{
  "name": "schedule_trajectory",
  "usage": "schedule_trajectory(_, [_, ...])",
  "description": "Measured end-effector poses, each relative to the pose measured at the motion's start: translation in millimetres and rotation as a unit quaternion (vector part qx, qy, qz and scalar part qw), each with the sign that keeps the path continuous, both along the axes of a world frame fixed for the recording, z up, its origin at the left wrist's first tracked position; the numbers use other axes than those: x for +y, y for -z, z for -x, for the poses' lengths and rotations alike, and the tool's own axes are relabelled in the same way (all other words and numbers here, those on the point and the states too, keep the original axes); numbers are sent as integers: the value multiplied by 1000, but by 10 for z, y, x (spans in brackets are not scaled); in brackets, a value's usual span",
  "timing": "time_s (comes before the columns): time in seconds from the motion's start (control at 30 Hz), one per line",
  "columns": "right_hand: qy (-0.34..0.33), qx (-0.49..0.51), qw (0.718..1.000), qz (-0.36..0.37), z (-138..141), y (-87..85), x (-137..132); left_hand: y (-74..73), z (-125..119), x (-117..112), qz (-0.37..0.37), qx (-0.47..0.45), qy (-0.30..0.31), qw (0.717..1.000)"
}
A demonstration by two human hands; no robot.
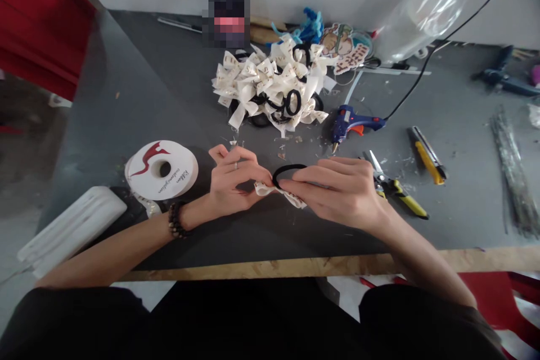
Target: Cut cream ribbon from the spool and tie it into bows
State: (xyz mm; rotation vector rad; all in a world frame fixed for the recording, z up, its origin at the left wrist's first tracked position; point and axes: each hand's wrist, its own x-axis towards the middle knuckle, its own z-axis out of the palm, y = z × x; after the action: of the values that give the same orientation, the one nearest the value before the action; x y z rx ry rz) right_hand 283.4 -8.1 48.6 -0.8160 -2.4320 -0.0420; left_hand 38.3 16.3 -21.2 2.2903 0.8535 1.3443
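Note:
My left hand (232,183) and my right hand (337,191) meet over the grey table (177,95), just in front of me. Both are closed in a pinch on a cream ribbon bow (270,191) that sits against a black hair tie (287,171). The tie's loop pokes up between my fingertips. The bow's tails hang below my right fingers. A bead bracelet circles my left wrist.
A pile of finished ribbon bows on hair ties (272,87) lies behind my hands. A blue glue gun (354,124), yellow-handled scissors (396,187) and a yellow utility knife (428,154) lie to the right. A white ribbon spool (162,170) stands at the left.

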Motion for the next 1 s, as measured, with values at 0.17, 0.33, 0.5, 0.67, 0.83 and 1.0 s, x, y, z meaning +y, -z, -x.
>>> schedule_trajectory(0.17, [-2,-19,1000,8,3,-29,-19,20,8,-2,0,-8,-5,1000])
schedule_trajectory(0.33, [-8,-26,999,26,4,-59,-20,18,25,4,-33,26,-28,999])
schedule_trajectory(0.5, [8,-1,998,59,38,-36,-1,13,14,15,-51,41,-36,997])
schedule_trajectory(0.67, [49,21,997,47,76,58,-7,-16,-9,9,-41,48,-38,997])
schedule_trajectory(0.83, [69,27,993,94,83,148,16,-31,-23,-6,-33,50,-38,997])
schedule_trajectory(1.0, [82,22,988,125,101,183,44,-51,-15,-35,28,70,-48,996])
